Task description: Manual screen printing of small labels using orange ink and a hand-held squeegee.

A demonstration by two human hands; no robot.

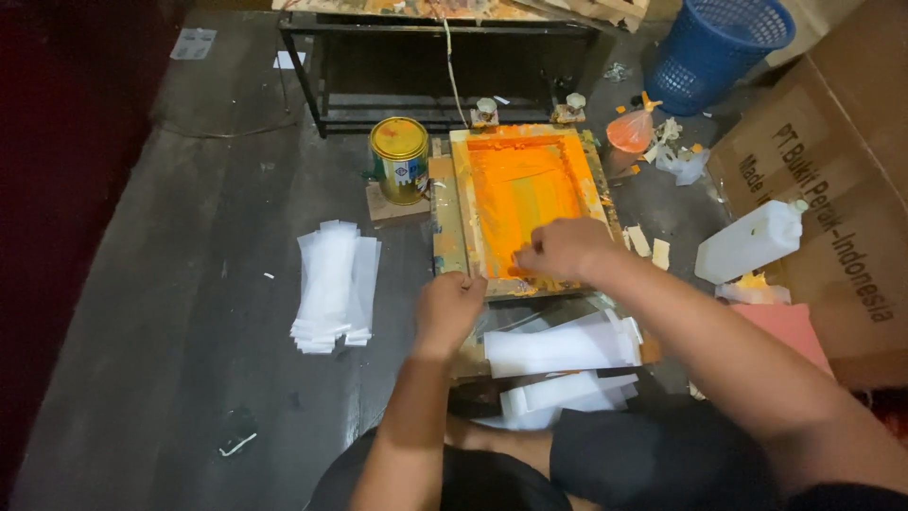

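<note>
Looks like a screen-print pass w/ orange ink: the person sits on the floor, both hands at the near edge of the printing frame, one print in progress.

Largest to smallest:

- Cardboard box point(832, 189), 1, flattened-looking, far right.
- Dark metal rack point(435, 66), 1, behind the work.
- Blue mesh basket point(721, 47), 1, top right.
- Screen frame point(522, 208), 1, wood-edged, mesh flooded orange, lying flat on the floor in front of the knees.
- Stacks of white plastic sleeves: 3 groups. One stack point(331, 284) to the left, well apart from the frame; two piles point(558, 345) just below the frame's near edge, by the lap. Single sheets can't be counted.
- White jug point(752, 241), 1, on its side, right.
- Paint can point(399, 159), 1, yellow lid, just beside the frame's left rail.
- Orange-stained bag point(632, 131), 1, near top right corner of frame.
- Left hand point(449, 308): clenched, resting at the frame's near-left corner, seems to grip or press the edge; what's inside the fist can't be told.
- Right hand point(563, 248): fingers curled on the near part of the mesh, prob. around a squeegee or scraper, but the tool is hidden.

Judgement: next move needs the frame held steady while the right hand works the ink evenly, w/o smearing the sheets below.
</note>
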